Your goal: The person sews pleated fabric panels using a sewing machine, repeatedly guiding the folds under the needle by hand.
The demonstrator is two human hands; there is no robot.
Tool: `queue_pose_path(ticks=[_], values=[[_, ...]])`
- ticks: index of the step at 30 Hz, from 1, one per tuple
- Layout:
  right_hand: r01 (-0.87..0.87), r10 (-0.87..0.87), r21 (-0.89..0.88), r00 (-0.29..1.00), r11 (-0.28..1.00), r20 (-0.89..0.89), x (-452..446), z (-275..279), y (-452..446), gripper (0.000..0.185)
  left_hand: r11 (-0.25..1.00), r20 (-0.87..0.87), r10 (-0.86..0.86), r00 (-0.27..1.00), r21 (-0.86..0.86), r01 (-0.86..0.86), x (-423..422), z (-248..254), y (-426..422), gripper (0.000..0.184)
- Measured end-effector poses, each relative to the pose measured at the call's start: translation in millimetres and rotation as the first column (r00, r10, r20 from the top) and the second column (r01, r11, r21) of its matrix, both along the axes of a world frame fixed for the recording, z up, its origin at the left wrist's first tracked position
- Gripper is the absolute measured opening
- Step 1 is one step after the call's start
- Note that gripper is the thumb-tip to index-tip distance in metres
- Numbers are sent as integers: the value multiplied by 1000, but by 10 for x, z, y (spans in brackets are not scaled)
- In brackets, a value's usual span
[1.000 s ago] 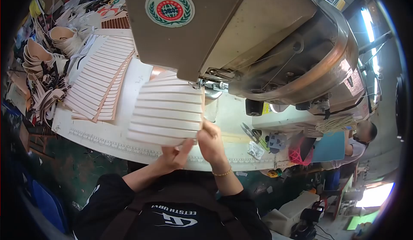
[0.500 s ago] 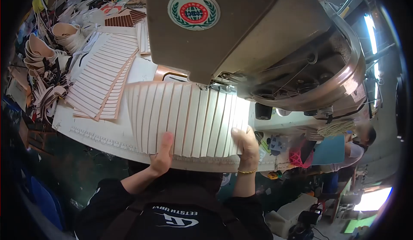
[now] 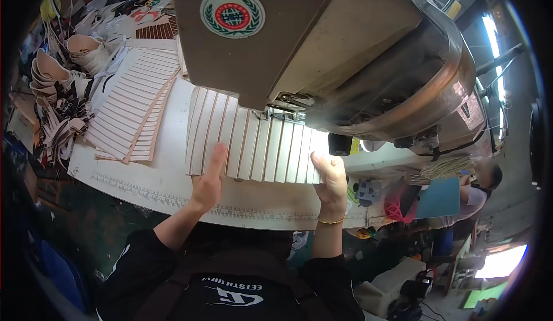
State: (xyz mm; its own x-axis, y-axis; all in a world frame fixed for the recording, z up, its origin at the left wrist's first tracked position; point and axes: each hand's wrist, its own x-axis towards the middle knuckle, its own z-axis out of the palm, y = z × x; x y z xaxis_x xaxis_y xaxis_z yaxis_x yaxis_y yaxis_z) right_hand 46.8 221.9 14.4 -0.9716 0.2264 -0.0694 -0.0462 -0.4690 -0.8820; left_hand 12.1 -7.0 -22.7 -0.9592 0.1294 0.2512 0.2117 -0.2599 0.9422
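A white panel with narrow parallel strips [image 3: 259, 148] lies under the sewing machine head [image 3: 282, 50], its far edge at the needle area [image 3: 276, 114]. My left hand [image 3: 208, 180] holds its near left part, thumb on top and fingers underneath, out of sight. At the near right corner my right hand [image 3: 331, 177] pinches the panel, thumb over the top. The wrist on that side wears a gold-coloured bracelet. A bright lamp glow washes out the panel's right part.
Similar striped panels [image 3: 135, 105] lie stacked on the left of the white table [image 3: 144, 177], which has a ruler scale along its front edge. Curled white pieces [image 3: 52, 73] and dark scraps crowd the far left. Another person [image 3: 475, 197] is at the right, near a blue sheet [image 3: 439, 199].
The panel has shifted away from me, deeper under the machine, and more table shows in front of it. Both hands moved with it and kept their hold.
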Motion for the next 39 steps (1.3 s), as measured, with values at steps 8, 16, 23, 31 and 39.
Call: queue_pose_path(ticks=[8,16,23,31,39], values=[[10,-21,-129,996,992,-85,-325,-171,204,18,998,255,48,966,36,-59,-273,34,61,41],[-258,85,-419,918,870,-387,-619,-388,384,25,988,81,15,997,-152,-2,-743,-132,188,51],[-165,20,-556,966,815,-258,-986,-688,678,31,791,285,-516,808,520,322,-547,347,-9,29],[-172,33,-612,972,772,-233,-1092,-661,713,32,988,-94,153,984,35,-151,-1160,635,196,32],[307,-326,-240,944,921,-45,-795,-391,233,22,952,344,-168,924,299,62,-1653,451,73,41]])
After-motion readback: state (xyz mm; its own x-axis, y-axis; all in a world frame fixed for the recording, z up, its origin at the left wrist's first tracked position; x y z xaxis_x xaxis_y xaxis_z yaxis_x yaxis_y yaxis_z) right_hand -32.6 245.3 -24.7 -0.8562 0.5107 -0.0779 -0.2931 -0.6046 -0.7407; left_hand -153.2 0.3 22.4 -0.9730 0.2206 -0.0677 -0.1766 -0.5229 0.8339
